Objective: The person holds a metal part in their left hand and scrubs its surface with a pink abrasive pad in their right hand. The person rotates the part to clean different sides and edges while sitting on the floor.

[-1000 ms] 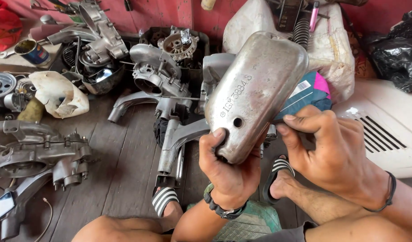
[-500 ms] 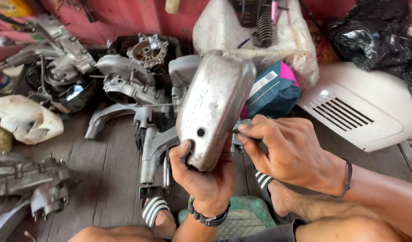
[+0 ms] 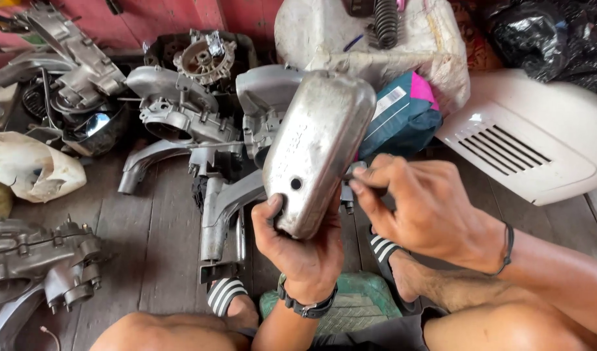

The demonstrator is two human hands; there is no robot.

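From the head view, my left hand [image 3: 298, 244] is clamped on the lower end of a dull metal cover [image 3: 318, 149], held upright at frame centre. My right hand [image 3: 418, 208] pinches its right edge; what my fingertips grip is hidden. Behind: one teal packet [image 3: 405, 120], one white vented panel [image 3: 532, 146], several engine casings [image 3: 178, 107] upper left.

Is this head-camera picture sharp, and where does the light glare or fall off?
Head view: soft daylight puts a dull sheen on the dented silver metal cover gripped by the left hand; the right hand is slightly motion-blurred; the white vented plastic panel is brightest; black plastic bags lose detail.
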